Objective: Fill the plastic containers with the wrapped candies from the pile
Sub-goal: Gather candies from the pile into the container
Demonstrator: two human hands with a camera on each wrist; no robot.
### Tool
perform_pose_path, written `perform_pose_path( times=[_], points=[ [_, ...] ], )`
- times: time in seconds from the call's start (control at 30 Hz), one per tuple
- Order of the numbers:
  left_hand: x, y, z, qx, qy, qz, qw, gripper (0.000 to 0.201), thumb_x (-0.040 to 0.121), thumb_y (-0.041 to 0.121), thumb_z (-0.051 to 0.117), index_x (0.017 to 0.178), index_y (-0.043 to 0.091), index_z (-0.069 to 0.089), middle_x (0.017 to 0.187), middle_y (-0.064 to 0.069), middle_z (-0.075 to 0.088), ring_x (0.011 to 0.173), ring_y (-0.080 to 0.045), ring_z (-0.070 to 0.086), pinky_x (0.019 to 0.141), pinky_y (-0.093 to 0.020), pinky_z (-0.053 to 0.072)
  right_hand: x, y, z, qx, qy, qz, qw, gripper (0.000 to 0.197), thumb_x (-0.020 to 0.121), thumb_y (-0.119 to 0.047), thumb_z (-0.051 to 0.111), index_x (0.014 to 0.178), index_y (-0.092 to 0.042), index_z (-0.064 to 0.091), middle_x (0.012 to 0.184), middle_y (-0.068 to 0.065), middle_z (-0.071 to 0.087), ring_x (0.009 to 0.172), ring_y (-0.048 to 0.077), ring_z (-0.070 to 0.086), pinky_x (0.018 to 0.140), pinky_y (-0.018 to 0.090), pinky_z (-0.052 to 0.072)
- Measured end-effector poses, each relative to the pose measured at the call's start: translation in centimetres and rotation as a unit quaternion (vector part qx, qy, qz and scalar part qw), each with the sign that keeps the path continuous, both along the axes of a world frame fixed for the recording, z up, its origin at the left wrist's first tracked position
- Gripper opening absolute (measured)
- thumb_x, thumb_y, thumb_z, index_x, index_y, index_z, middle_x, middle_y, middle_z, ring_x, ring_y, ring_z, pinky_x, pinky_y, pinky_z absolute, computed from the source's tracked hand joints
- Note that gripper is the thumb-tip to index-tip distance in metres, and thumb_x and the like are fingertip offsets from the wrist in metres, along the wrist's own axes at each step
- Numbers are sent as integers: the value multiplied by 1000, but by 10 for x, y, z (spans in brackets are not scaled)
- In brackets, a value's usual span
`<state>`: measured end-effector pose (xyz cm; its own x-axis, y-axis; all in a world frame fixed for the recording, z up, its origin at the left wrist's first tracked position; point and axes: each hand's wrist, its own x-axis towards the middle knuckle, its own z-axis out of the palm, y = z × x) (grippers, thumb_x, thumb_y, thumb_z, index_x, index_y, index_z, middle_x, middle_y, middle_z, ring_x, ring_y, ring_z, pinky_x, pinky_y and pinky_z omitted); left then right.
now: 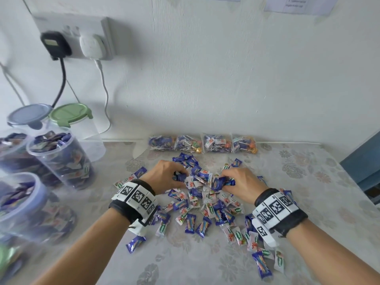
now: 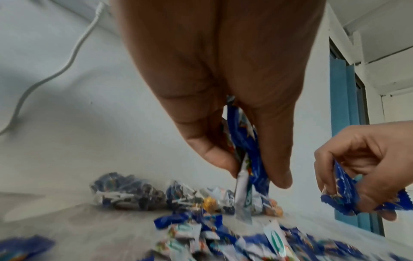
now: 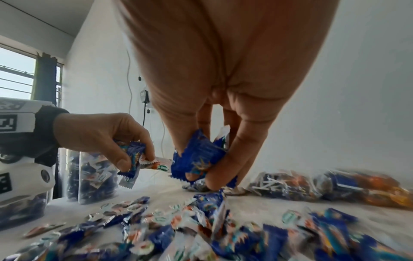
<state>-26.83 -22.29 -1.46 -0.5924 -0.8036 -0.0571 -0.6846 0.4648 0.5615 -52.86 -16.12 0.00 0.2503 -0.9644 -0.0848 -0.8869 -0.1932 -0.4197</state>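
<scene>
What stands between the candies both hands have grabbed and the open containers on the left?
Nothing visible. The left hand and right hand both grip wrapped candies above the pile; toward the open containers, only loose candies lie flat on the table.

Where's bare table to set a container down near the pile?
Bare tablecloth lies right of the candy pile, and a strip between pile and filled containers. Crowded: the pile under both hands, and the bags along the wall.
</scene>
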Motion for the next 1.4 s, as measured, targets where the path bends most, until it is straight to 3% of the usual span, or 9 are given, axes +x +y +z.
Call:
perform_pose_path(
  times=[0.17, 0.27, 0.47, 0.73, 0.83, 0.93, 1.1, 1.23, 1.4],
  points=[
    [35, 11, 34, -25, 27, 53, 998, 27, 82, 26, 79, 106, 17, 72, 92, 7, 65, 78, -8, 61, 69, -6, 46, 30, -14, 22, -35, -16, 57, 998, 6, 84, -11, 70, 90, -13, 68, 85, -4, 65, 75, 10, 59, 63, 13, 42],
    [62, 23, 56, -38, 42, 88, 994, 28, 79, 26, 81, 105, 17, 73, 92, 6, 67, 75, -1, 60, 70, -6, 48, 58, -26, 37, -49, -32, 102, 993, 9, 84, -15, 72, 92, -15, 68, 89, -5, 67, 79, 8, 62, 70, 21, 49],
    [125, 51, 90, -69, 32, 172, 982, 30, 75, 31, 84, 102, 24, 75, 89, 7, 72, 79, -8, 65, 76, -20, 52, 130, -44, 69, -91, -42, 209, 973, 6, 84, -11, 69, 88, -15, 69, 84, -6, 66, 73, 2, 57, 65, 9, 38],
    [219, 93, 120, -109, 9, 304, 946, 25, 75, 31, 84, 99, 29, 76, 87, 9, 69, 78, -5, 63, 68, -10, 47, 243, -62, 86, -90, -111, 314, 939, 11, 78, -11, 70, 88, -12, 71, 82, 2, 72, 76, 16, 66, 74, 37, 51],
    [246, 107, 120, -121, 9, 344, 931, 24, 73, 29, 85, 96, 30, 76, 86, 8, 71, 78, -9, 65, 72, -19, 50, 279, -63, 89, -97, -120, 340, 928, 11, 76, -10, 70, 87, -10, 70, 80, 4, 71, 75, 20, 65, 73, 38, 51],
    [268, 114, 113, -126, -5, 372, 920, 25, 73, 28, 85, 96, 27, 77, 78, 9, 66, 71, -3, 60, 68, -9, 44, 305, -64, 93, -95, -122, 355, 922, 12, 76, -6, 70, 88, -9, 71, 80, 5, 70, 74, 19, 64, 72, 35, 50],
    [290, 115, 95, -101, -31, 368, 924, 26, 77, 34, 82, 101, 27, 74, 88, 2, 68, 80, -17, 60, 79, -37, 51, 333, -63, 95, -98, -124, 378, 912, 8, 77, -11, 73, 84, -9, 69, 77, 4, 68, 72, 20, 61, 70, 32, 46],
    [294, 112, 83, -109, -20, 350, 930, 37, 77, 39, 81, 112, 30, 72, 95, 3, 67, 84, -17, 60, 80, -39, 51, 345, -65, 93, -96, -117, 383, 911, 7, 78, -12, 71, 82, -9, 68, 74, 4, 67, 70, 22, 60, 70, 33, 45],
    [299, 114, 74, -130, 16, 347, 929, 60, 75, 69, 62, 124, 35, 65, 120, 8, 64, 107, -10, 60, 94, -35, 51, 351, -67, 95, -101, -109, 390, 909, 5, 75, -8, 68, 80, -8, 67, 72, 3, 64, 66, 17, 55, 65, 21, 40]
  ],
)
